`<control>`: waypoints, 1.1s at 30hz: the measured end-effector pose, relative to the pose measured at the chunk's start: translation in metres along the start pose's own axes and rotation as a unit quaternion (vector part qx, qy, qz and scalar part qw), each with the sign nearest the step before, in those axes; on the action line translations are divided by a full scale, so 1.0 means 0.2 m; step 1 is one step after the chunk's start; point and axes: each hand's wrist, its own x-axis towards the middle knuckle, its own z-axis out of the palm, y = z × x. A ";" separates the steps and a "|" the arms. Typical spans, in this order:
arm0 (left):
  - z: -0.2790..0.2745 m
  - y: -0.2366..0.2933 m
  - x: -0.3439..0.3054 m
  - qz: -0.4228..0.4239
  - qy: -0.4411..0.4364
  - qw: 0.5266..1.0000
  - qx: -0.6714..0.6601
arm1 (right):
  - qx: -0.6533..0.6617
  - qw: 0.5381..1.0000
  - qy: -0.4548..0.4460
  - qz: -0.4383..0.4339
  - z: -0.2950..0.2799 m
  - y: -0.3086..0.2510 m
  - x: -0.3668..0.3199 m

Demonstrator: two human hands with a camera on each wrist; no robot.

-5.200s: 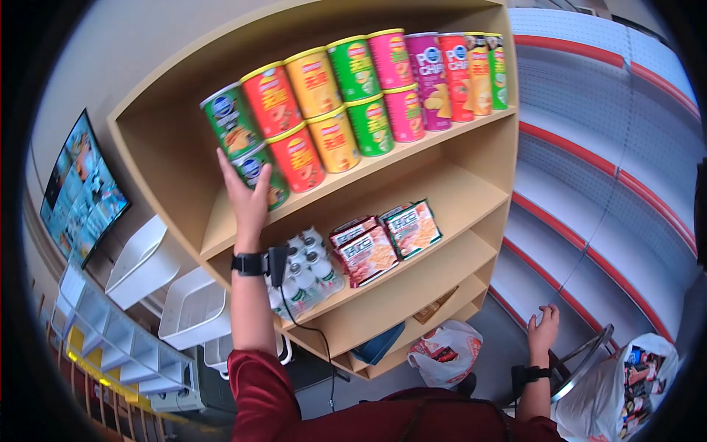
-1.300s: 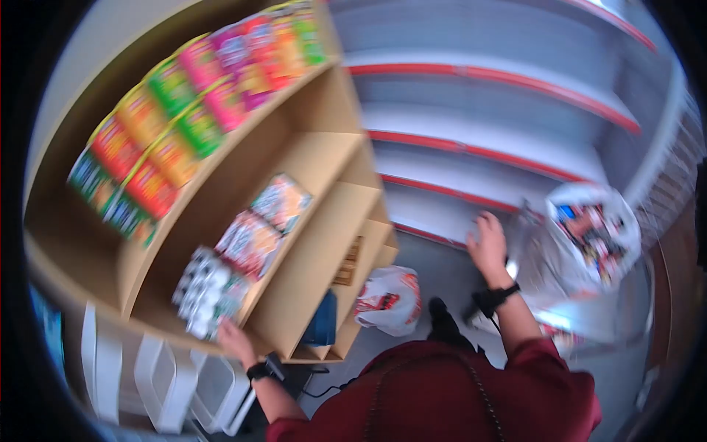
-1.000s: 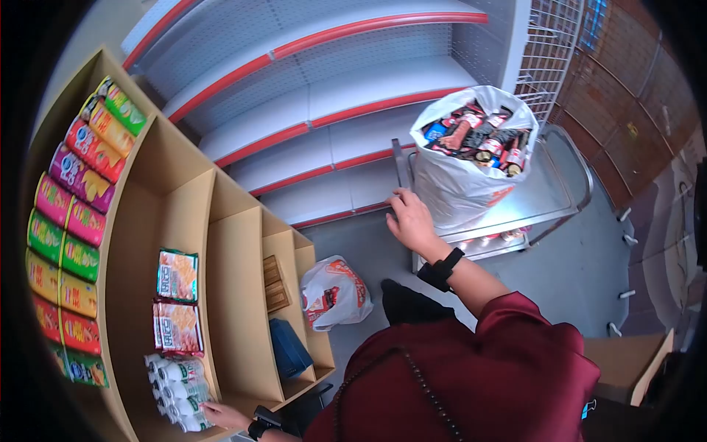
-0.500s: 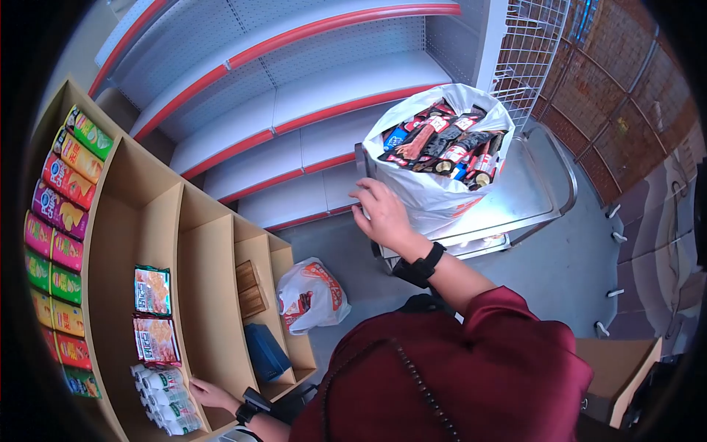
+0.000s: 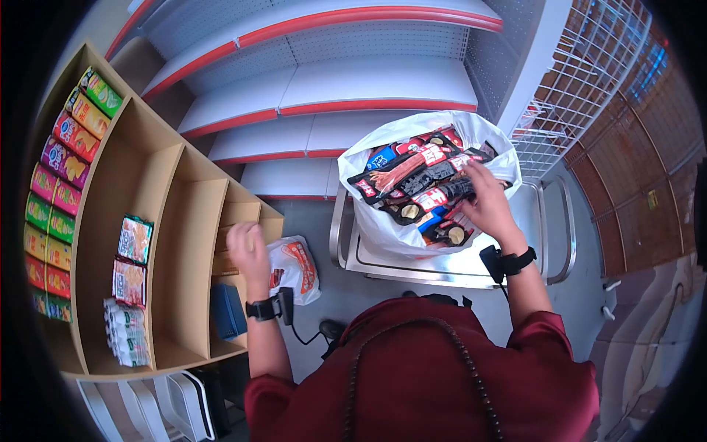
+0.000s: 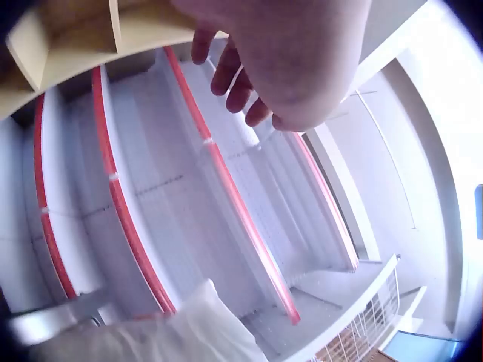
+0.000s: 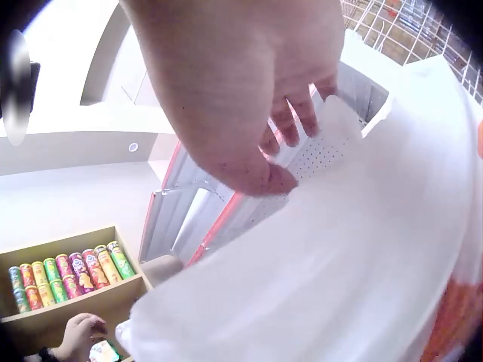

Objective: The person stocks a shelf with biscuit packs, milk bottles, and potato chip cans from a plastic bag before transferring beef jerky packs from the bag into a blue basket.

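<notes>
A white plastic bag [image 5: 383,232], filled with black and red snack packets [image 5: 409,175], stands on a metal trolley [image 5: 442,276]. My right hand [image 5: 490,202] is at the right side of the bag's mouth, its fingers loosely bent over the packets. In the right wrist view the bag's white side [image 7: 317,256] covers much of the scene below that hand, and no packet shows between the fingers. My left hand [image 5: 249,250] is raised in front of the wooden shelf unit [image 5: 166,254], fingers loosely bent and holding nothing.
Stacked chip canisters [image 5: 66,173], wafer packs [image 5: 134,239] and shrink-wrapped bottles [image 5: 127,331] stand on the wooden unit. Grey shelves with red edges [image 5: 375,107] rise behind the trolley. A smaller bag [image 5: 296,272] sits on the floor; a white wire grid [image 5: 589,81] stands at right.
My left hand has left the bottles and come up and right. My right hand has moved from beside the bag to over its packets. The view has turned from the wooden unit toward the trolley.
</notes>
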 end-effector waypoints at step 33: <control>0.44 0.59 0.26 -0.052 -0.266 0.953 -0.135 | 0.259 0.966 0.010 0.004 -0.02 0.44 0.26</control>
